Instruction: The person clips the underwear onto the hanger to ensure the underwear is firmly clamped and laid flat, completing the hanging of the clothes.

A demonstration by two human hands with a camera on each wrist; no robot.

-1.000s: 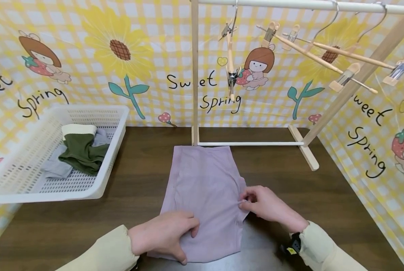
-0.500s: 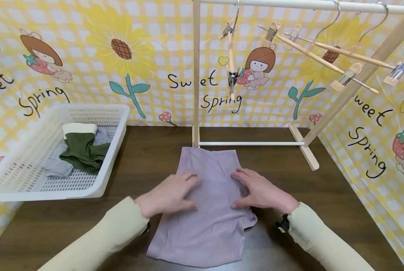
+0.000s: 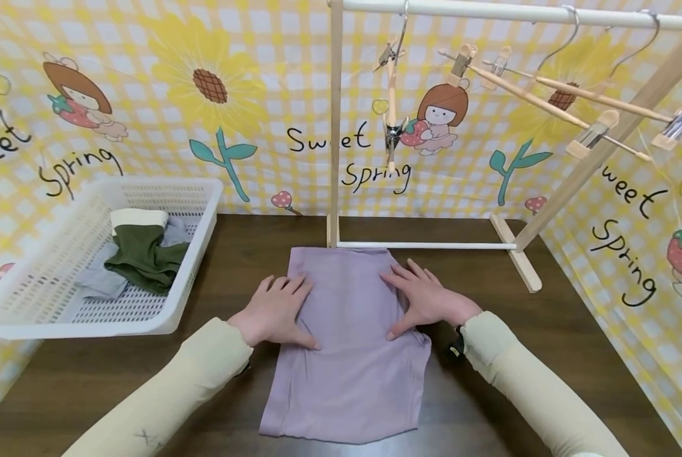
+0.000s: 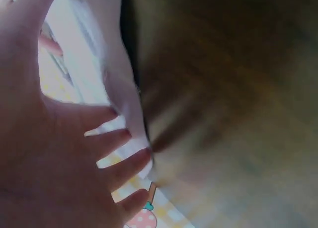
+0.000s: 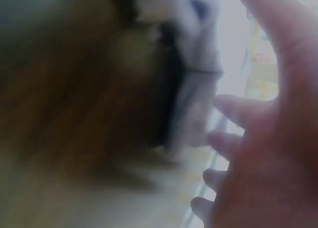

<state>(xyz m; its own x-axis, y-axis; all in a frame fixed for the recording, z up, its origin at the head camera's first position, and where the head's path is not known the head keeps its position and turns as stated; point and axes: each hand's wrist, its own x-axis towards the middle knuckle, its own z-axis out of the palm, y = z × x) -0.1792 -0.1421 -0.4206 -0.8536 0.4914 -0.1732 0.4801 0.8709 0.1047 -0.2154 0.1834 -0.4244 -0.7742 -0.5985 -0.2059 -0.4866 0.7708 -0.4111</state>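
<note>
Plainly apart from each other, the two hands lie at opposite long edges of a lavender garment (image 3: 352,381), which is spread on the dark wooden table (image 3: 249,254) directly in front of the person. The left hand (image 3: 275,311) has its fingers fanned out and fairly straight along the left edge, with the thumb pointing inward over the cloth. The right hand (image 3: 427,298) mirrors it at the right edge, fingers spread toward the far end and thumb lying over the fabric; whether all its fingertips touch the cloth I cannot tell, since the right wrist view is blurred. Both arms wear cream sleeves (image 3: 198,362), and a black band (image 3: 458,343) shows at the right wrist. The garment's far end reaches the near foot of a wooden rack post (image 3: 334,190), while its right edge bulges and creases just below the right thumb. To the left stands a white perforated basket (image 3: 198,260) holding a dark green garment (image 3: 143,254) with a white band, lying over pale grey cloth (image 3: 98,279). Above the far side of the table, three wooden hangers (image 3: 524,95) with metal-sprung clips hang from the rack's white top bar (image 3: 489,9). Behind everything is a yellow checked backdrop (image 3: 284,57) with sunflowers.
</note>
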